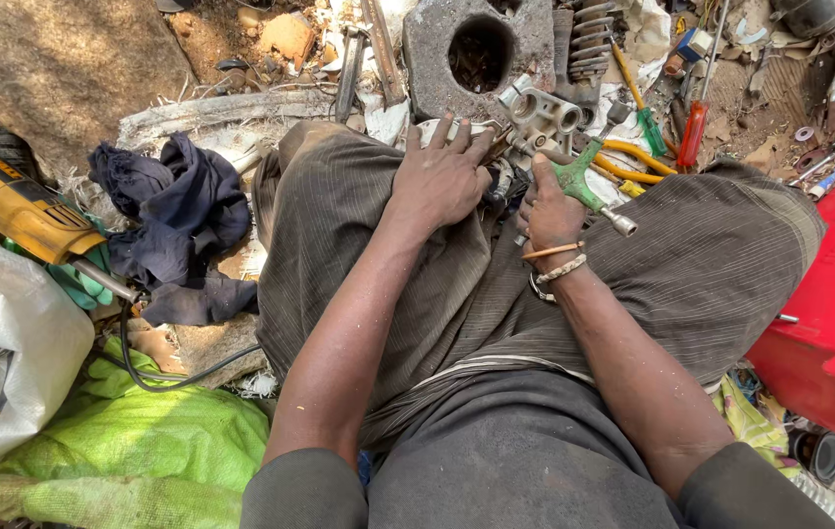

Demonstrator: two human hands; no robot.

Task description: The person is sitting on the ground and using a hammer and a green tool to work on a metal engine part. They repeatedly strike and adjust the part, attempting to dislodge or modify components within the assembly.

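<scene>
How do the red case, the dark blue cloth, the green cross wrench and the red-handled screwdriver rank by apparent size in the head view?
1. red case, partly cut off
2. dark blue cloth
3. green cross wrench and red-handled screwdriver: too alike to rank

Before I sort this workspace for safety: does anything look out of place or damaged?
Yes. The yellow power tool lies on the ground among rags, its black cable trailing loose over rubble. Screwdrivers lie scattered in dirt beyond the knees.

Yellow grinder [11, 201] (beside dark rag [177, 220])
</scene>
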